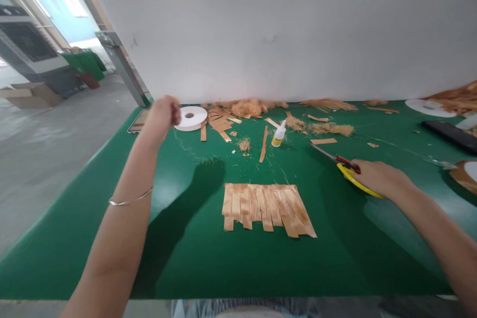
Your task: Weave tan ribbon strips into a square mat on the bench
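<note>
My left hand (167, 112) is raised at the far left of the table, closed with the fingertips together. What it pinches, if anything, is too small to make out. Just beside it is a white disc-shaped reel (191, 118); a thin crinkled thread (192, 151) shows below. My right hand (378, 176) grips scissors (352, 171) with yellow and red handles, blades pointing left over the table. Between my arms lies a flat panel of tan ribbon strips (264, 208), side by side with uneven lower ends. A small white glue bottle (278, 134) with a yellow label stands behind it.
Tan fibre tufts (249, 108) and cut strips (219, 121) are scattered along the back of the green table (186, 263). A white board (283, 35) rises behind. Phones lie at the left edge and on the right (450, 136). Another reel (471, 171) sits far right.
</note>
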Demonstrator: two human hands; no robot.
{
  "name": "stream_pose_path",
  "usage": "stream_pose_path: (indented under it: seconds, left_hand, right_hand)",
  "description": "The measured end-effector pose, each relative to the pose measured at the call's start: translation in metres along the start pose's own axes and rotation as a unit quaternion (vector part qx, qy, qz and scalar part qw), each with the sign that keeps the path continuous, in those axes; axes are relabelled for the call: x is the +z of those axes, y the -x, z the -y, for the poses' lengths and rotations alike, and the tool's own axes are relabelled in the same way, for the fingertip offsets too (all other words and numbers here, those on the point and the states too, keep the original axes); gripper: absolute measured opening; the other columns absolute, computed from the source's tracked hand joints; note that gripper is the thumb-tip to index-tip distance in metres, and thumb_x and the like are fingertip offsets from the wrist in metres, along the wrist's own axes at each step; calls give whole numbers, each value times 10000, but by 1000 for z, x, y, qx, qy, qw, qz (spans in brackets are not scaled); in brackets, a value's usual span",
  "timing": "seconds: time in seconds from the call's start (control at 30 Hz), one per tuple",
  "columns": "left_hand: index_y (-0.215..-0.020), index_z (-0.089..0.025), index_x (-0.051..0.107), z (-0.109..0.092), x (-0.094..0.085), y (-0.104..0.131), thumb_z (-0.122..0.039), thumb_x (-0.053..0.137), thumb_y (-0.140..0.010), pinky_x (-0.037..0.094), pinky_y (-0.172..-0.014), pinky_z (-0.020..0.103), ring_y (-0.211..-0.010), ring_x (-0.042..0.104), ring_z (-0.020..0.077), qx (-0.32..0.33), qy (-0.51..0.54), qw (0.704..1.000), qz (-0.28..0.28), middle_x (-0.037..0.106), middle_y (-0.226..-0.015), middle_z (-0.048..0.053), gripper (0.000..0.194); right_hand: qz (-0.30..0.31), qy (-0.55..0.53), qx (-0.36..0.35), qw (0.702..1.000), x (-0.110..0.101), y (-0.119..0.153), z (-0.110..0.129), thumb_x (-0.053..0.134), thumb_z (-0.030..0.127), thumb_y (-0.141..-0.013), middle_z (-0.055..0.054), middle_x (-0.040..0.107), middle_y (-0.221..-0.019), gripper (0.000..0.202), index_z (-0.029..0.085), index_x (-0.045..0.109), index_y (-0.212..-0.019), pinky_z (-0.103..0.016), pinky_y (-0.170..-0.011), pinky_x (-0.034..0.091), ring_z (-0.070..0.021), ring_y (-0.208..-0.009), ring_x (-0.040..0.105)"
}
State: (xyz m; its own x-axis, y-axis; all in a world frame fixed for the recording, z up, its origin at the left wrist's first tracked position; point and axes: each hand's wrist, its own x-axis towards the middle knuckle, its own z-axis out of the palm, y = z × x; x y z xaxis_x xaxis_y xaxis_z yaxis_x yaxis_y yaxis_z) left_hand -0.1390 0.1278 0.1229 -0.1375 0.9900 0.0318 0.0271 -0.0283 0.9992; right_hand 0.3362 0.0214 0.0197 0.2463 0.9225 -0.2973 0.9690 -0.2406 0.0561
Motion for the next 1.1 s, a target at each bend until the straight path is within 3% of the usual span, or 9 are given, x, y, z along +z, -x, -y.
stream_pose_path:
  seconds: [0.13,0.2,0.4,0.5,0.63,0.73,0.8,0.93,1.1]
  left_hand:
    - [-529,-168,420,5,53,-8,-76,494,-762,307,-469,233,-413,410,77,-28,-95,986,132,439,-435,-28,261]
    - [-527,-166,384,-8,82,-13,-89,411,-839,306,-505,230,-421,420,60,23,-199,950,239,435,-449,-32,323]
    - [-693,-163,417,-66,140,-27,-202,390,-944,343,-558,211,-472,469,50,147,-149,924,318,448,-538,-52,255]
    - [-745,-155,461,-64,136,-43,-300,496,-925,379,-600,200,-521,467,38,196,-96,925,310,443,-596,-51,234]
    - [-781,-145,540,-21,116,-61,-317,495,-910,411,-627,232,-561,489,69,169,-196,937,235,481,-565,-22,220]
    - [-770,-150,627,17,107,-61,-312,536,-839,443,-668,246,-681,573,121,112,-443,830,321,636,-677,46,199]
    - [-729,-161,671,32,107,-58,-279,659,-708,457,-671,237,-728,610,147,77,-492,784,371,681,-704,47,121]
    - [-826,-170,704,29,111,-56,-233,713,-611,454,-725,204,-832,613,155,82,-536,750,379,717,-817,35,225]
    - [-931,-116,693,4,114,-49,-137,636,-692,419,-854,272,-968,588,208,159,-567,751,299,687,-1009,107,247]
  right_hand:
    - [-6,2,-2,1000,3,-2,0,337,334,-890,-202,655,-960,356,140,581,-1062,-307,-547,350,-272,-746,607]
    - [-13,6,1,1000,5,-1,0,324,338,-894,-195,656,-930,345,149,571,-1044,-303,-547,346,-268,-728,607]
    - [-44,-1,17,999,12,5,2,333,362,-894,-184,655,-907,308,161,536,-1008,-294,-529,334,-267,-716,610]
    - [-50,-8,19,999,13,7,3,329,386,-893,-189,653,-908,323,160,529,-1007,-297,-519,331,-274,-714,608]
    - [-51,-13,16,998,12,8,3,336,401,-888,-186,651,-895,336,161,531,-1019,-293,-512,325,-258,-680,604]
    - [-53,-11,24,998,13,7,3,336,390,-881,-177,652,-898,317,172,536,-995,-299,-529,340,-269,-711,614]
    - [-54,-9,29,998,14,7,3,340,400,-877,-168,653,-908,316,180,535,-994,-301,-540,349,-275,-735,619]
    - [-54,-7,33,998,15,7,3,335,414,-879,-178,655,-927,341,172,535,-1012,-308,-543,354,-291,-767,617]
    - [-59,-2,28,998,16,6,2,310,421,-890,-221,652,-988,388,157,522,-1080,-314,-545,342,-292,-745,618]
